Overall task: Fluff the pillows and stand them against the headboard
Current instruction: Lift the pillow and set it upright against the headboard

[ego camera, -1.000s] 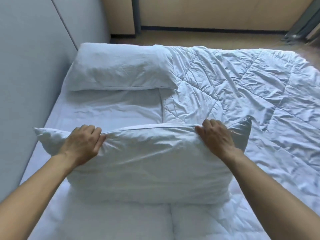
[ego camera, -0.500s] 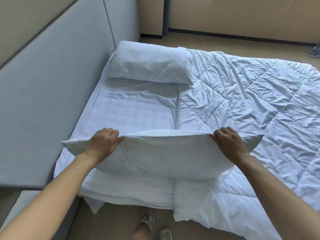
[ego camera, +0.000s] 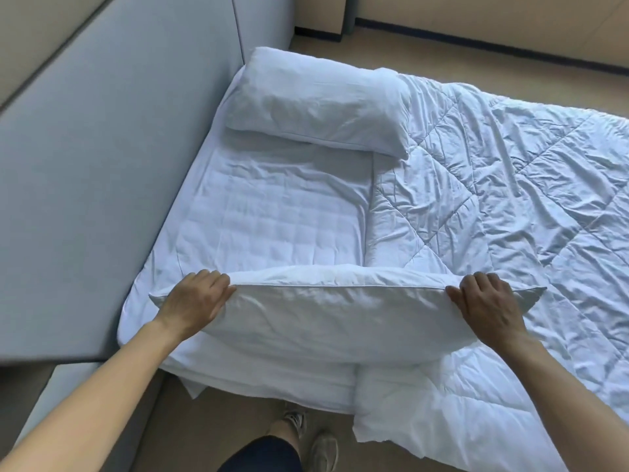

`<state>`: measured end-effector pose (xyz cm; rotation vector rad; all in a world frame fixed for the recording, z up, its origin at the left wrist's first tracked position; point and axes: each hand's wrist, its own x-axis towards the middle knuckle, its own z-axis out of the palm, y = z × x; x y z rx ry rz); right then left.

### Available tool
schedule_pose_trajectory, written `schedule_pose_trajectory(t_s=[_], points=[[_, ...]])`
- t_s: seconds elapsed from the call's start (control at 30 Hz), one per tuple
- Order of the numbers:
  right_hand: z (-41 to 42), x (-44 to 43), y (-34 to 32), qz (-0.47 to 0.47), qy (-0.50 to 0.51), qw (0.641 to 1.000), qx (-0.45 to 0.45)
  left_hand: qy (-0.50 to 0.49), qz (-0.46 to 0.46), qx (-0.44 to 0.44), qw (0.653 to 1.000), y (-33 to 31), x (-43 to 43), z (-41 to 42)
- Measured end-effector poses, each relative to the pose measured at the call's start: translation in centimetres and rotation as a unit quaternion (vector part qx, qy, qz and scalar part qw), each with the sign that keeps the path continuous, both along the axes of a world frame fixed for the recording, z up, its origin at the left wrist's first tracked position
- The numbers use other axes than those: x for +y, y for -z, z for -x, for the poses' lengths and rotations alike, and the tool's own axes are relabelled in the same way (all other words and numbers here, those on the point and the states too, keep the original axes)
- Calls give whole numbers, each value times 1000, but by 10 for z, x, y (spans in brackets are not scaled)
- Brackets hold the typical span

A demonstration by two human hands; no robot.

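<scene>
A white pillow [ego camera: 340,318] is held over the near edge of the bed, its seam edge facing up. My left hand [ego camera: 195,299] grips its left end and my right hand [ego camera: 485,306] grips its right end. A second white pillow [ego camera: 320,100] lies flat at the far side of the bed, its left end touching the grey padded headboard [ego camera: 112,185], which runs along the left.
A rumpled white quilt [ego camera: 510,206] covers the right part of the bed. Bare white sheet [ego camera: 272,216] lies between the two pillows. Below are tan floor [ego camera: 190,434] and the person's shoes [ego camera: 323,444].
The pillow has come back toward me and tilted flatter, from standing on the bed to hanging over its near edge. Both hands keep their grip on the upper edge.
</scene>
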<state>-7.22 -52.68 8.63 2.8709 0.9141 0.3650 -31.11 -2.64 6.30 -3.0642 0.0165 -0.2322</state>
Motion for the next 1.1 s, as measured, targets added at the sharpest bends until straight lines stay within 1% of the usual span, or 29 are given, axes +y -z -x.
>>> schedule_pose_trajectory(t_s=[0.07,0.13,0.23,0.43,0.5,0.53,0.57,0.63,0.67,0.73,0.83,0.9,0.97,1.1], points=[[-12,3,-1,-13,-28,1000,3,-15,18,-14,1000,0,4,-6],[-22,5,-3,-15,-43,999,26,-31,39,-17,999,-5,8,-12],[-28,8,-14,-19,-14,995,93,-21,51,-34,998,-14,15,-20],[-66,20,-63,-17,-62,993,95,-33,43,-90,995,-58,19,-17],[-81,24,-71,-4,-83,991,104,-59,44,-95,993,-73,15,-9],[-88,28,-73,-1,-96,990,105,-76,35,-90,992,-80,11,-2],[-98,33,-83,-7,-133,985,105,-108,13,-102,989,-90,-3,18],[-114,44,-100,-27,-175,978,114,-134,-16,-113,984,-106,-27,52],[-119,50,-111,-27,-200,972,117,-139,-34,-122,982,-114,-41,70],[-123,51,-116,-18,-214,966,147,-117,-37,-119,985,-121,-42,74],[-132,56,-127,-43,-274,952,130,-111,-49,-111,986,-140,-43,74],[-140,77,-151,-71,-318,940,101,-142,-93,-131,977,-161,-64,102],[-143,104,-173,-77,-341,933,86,-177,-115,-143,967,-180,-80,130],[-138,149,-197,-67,-367,923,95,-240,-149,-161,946,-206,-90,165]])
